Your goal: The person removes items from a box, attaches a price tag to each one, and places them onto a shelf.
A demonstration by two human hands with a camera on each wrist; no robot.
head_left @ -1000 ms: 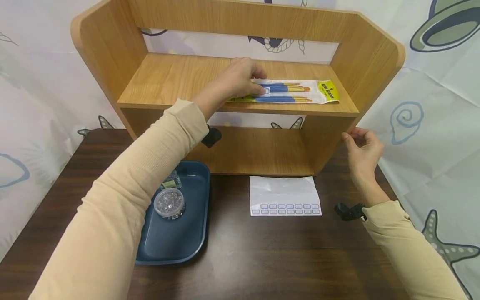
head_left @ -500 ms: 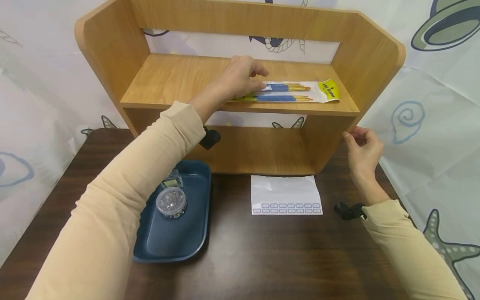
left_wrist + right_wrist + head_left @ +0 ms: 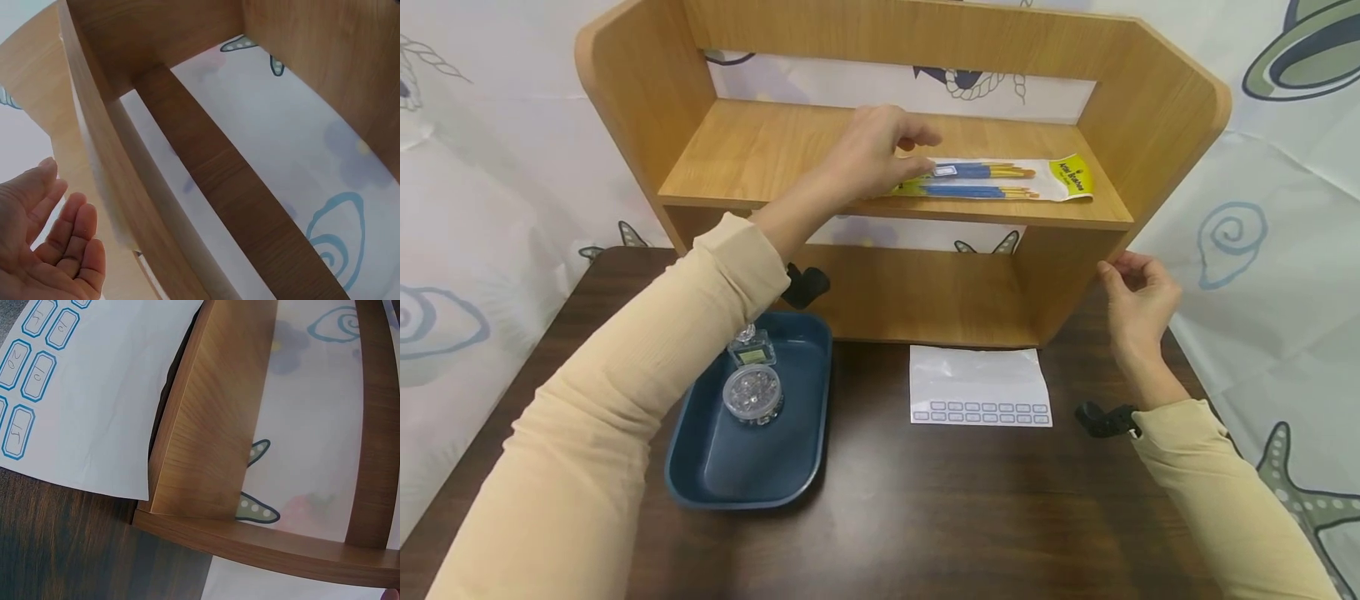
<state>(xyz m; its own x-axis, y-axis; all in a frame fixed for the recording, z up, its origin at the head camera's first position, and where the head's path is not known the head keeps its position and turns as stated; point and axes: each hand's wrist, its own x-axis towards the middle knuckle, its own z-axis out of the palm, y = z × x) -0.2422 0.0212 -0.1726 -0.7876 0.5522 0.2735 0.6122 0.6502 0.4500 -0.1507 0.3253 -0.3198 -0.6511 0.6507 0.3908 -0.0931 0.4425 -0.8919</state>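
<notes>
A clear pack of paint brushes (image 3: 981, 191) with blue handles and a yellow label lies flat on the upper board of a wooden desk shelf (image 3: 760, 158). A small white sticker (image 3: 945, 171) shows on it. My left hand (image 3: 874, 154) is over the left end of the pack, thumb and fingers apart. In the left wrist view, the loosely bent fingers (image 3: 81, 234) hold nothing. At the shelf's right side panel, my right hand (image 3: 1138, 308) grips the front edge between thumb and fingers; only a fingertip (image 3: 392, 594) shows in the right wrist view.
A sheet of printed labels (image 3: 981, 375) lies before the shelf, some handwritten with numbers. Left of it, a blue tray (image 3: 760, 479) holds a round clear-lidded tub (image 3: 752, 393) and a small glass bottle (image 3: 752, 348). The dark table (image 3: 940, 500) spans the foreground.
My left hand has drawn slightly up and back from the brush pack, and the gap between thumb and fingers is wider. The right hand keeps its place; the whole view has shifted slightly.
</notes>
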